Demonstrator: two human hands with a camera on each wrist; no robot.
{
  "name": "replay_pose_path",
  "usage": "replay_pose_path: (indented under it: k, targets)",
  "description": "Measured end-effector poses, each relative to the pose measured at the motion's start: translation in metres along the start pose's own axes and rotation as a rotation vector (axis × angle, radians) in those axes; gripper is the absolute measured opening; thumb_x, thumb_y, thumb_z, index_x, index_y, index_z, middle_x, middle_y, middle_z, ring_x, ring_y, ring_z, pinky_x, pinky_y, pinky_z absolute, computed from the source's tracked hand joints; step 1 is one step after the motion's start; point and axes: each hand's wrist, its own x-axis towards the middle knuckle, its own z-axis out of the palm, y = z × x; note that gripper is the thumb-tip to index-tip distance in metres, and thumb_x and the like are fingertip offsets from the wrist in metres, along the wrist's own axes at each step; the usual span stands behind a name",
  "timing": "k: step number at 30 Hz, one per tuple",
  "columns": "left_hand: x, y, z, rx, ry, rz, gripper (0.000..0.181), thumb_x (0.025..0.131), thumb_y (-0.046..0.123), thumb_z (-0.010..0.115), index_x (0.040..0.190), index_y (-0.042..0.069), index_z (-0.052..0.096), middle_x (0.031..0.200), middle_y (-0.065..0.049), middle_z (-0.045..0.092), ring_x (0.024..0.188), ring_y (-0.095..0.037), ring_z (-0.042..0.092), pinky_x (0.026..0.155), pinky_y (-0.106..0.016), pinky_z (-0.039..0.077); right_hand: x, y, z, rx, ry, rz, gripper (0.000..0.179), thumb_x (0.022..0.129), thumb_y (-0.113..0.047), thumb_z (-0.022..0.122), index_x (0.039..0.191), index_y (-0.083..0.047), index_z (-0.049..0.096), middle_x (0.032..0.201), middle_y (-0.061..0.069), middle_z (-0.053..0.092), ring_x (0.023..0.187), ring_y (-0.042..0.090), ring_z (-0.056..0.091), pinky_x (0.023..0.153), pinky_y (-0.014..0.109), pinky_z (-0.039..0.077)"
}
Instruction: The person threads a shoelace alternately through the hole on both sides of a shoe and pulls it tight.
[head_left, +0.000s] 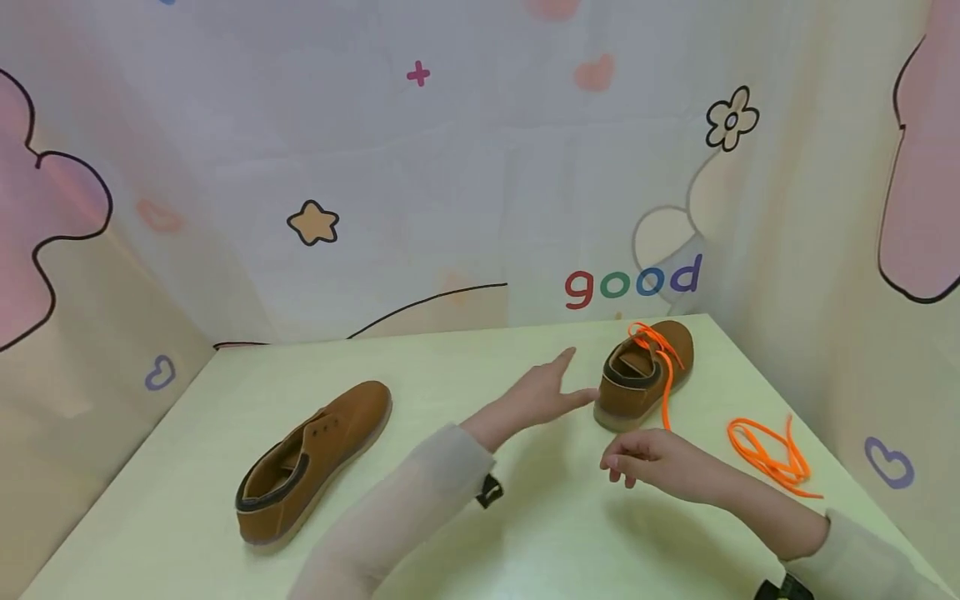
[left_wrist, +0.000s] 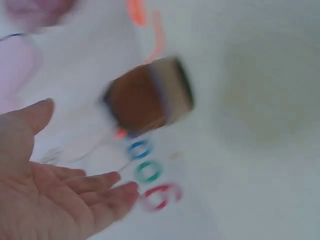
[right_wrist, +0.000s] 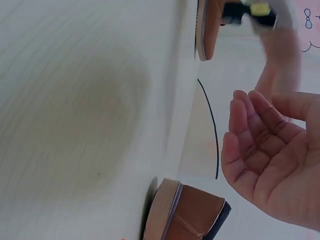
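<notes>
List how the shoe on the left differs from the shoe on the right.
The left shoe has no lace and shows bare eyelets; the right shoe carries an orange lace with one end trailing down.
The left shoe sits nearer the person; the right shoe stands farther back.
Both are brown, dark-collared and upright, toes pointing away.

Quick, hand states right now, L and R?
Left hand: open, empty, fingers extended near the laced shoe.
Right hand: open, empty, fingers loosely curled.
</notes>
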Motion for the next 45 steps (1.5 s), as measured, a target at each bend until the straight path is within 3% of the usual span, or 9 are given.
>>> replay_pose_path:
  k: [4,7,10,16,20,24,27,32,45]
  targets:
    - [-0.074,-0.032,-0.052,0.015,0.020,0.047,0.080,0.101,0.039,0.064,0.163,0.008,0.024,0.168,-0.011,0.033,0.155,-0.030,0.034,0.127,-0.047,0.030,0.002,-0.001,0.005,-0.018,0.022,-0.003,0.022,0.104,-0.021,0.059,0.108,-0.001,0.070,0.096,0.009,0.075,0.086,0.006,0.064,0.077,0.023,0.054]
    - [-0.123,-0.059,-0.084,0.058,0.070,0.015,0.079,0.101,0.036,0.064,0.163,0.007,0.025,0.169,-0.013,0.031,0.156,-0.034,0.031,0.126,-0.053,0.029,0.007,-0.005,0.010,-0.061,0.034,-0.020,0.023,0.103,-0.024,0.061,0.110,-0.004,0.070,0.100,0.007,0.075,0.088,0.000,0.061,0.076,0.022,0.051]
    - [-0.160,-0.088,-0.106,0.098,0.134,-0.033,0.079,0.101,0.036,0.065,0.162,0.003,0.026,0.167,-0.019,0.033,0.154,-0.041,0.032,0.122,-0.059,0.031,0.017,-0.011,0.015,-0.126,0.039,-0.046,0.027,0.103,-0.030,0.062,0.113,-0.007,0.071,0.104,0.005,0.075,0.091,-0.004,0.059,0.078,0.022,0.051]
    - [-0.210,-0.149,-0.119,0.161,0.255,-0.173,0.092,0.095,0.047,0.070,0.160,-0.002,0.026,0.162,-0.030,0.034,0.147,-0.053,0.035,0.113,-0.070,0.036,0.033,-0.022,0.031,-0.064,-0.026,-0.065,0.028,0.104,-0.028,0.060,0.118,-0.005,0.069,0.110,0.011,0.073,0.093,-0.003,0.058,0.079,0.022,0.050]
    - [-0.238,-0.189,-0.117,0.168,0.246,-0.306,0.104,0.090,0.053,0.073,0.159,-0.006,0.022,0.159,-0.037,0.031,0.143,-0.059,0.034,0.107,-0.073,0.038,0.035,-0.028,0.045,0.059,-0.116,-0.067,0.028,0.104,-0.026,0.060,0.119,-0.003,0.067,0.110,0.015,0.071,0.091,-0.001,0.061,0.079,0.021,0.050]
    - [-0.254,-0.222,-0.117,0.106,0.163,-0.394,0.106,0.091,0.053,0.071,0.159,-0.008,0.017,0.158,-0.041,0.029,0.140,-0.062,0.036,0.104,-0.071,0.042,0.034,-0.033,0.053,0.100,-0.161,-0.070,0.027,0.104,-0.025,0.059,0.119,-0.003,0.066,0.109,0.015,0.071,0.089,0.000,0.062,0.079,0.021,0.050]
    - [-0.257,-0.234,-0.117,0.028,0.100,-0.425,0.101,0.093,0.051,0.068,0.160,-0.006,0.018,0.157,-0.041,0.030,0.139,-0.062,0.038,0.101,-0.069,0.046,0.033,-0.032,0.053,0.086,-0.169,-0.079,0.027,0.104,-0.025,0.059,0.118,-0.003,0.066,0.107,0.014,0.071,0.088,0.000,0.061,0.078,0.021,0.050]
    - [-0.258,-0.236,-0.116,-0.081,0.089,-0.434,0.090,0.093,0.045,0.069,0.158,-0.002,0.026,0.154,-0.037,0.039,0.139,-0.057,0.042,0.099,-0.067,0.048,0.031,-0.029,0.051,0.072,-0.166,-0.095,0.027,0.104,-0.025,0.060,0.116,-0.002,0.067,0.102,0.015,0.071,0.085,0.000,0.062,0.076,0.021,0.050]
    - [-0.254,-0.232,-0.116,-0.089,0.120,-0.387,0.079,0.092,0.038,0.072,0.152,-0.001,0.040,0.143,-0.030,0.054,0.123,-0.041,0.058,0.091,-0.053,0.052,0.028,-0.027,0.040,0.050,-0.152,-0.085,0.026,0.104,-0.024,0.059,0.117,-0.002,0.067,0.104,0.013,0.072,0.085,0.000,0.062,0.074,0.021,0.050]
